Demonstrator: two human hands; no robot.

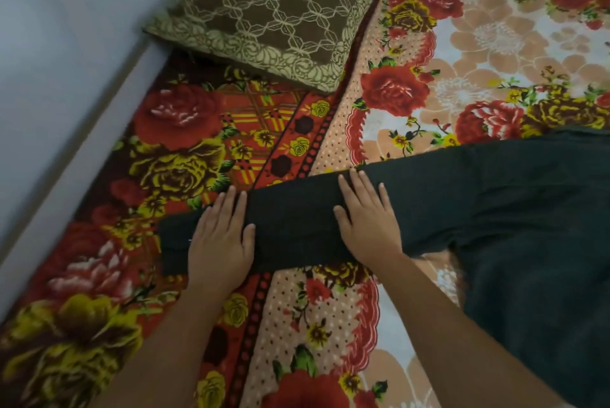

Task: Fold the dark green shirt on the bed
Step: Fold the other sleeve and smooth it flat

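Observation:
The dark green shirt [495, 209] lies spread on the bed, its body at the right and one long sleeve stretched out to the left. My left hand [221, 236] rests flat, palm down, on the sleeve near its cuff end. My right hand [366, 216] lies flat on the same sleeve further right, closer to the shoulder. Both hands have fingers spread and press on the cloth without gripping it. The shirt's right part runs out of view.
A floral blanket [429, 77] in red, yellow and peach covers the bed. A brown patterned pillow [270, 15] lies at the far end. A white wall and bed edge [66, 110] run along the left.

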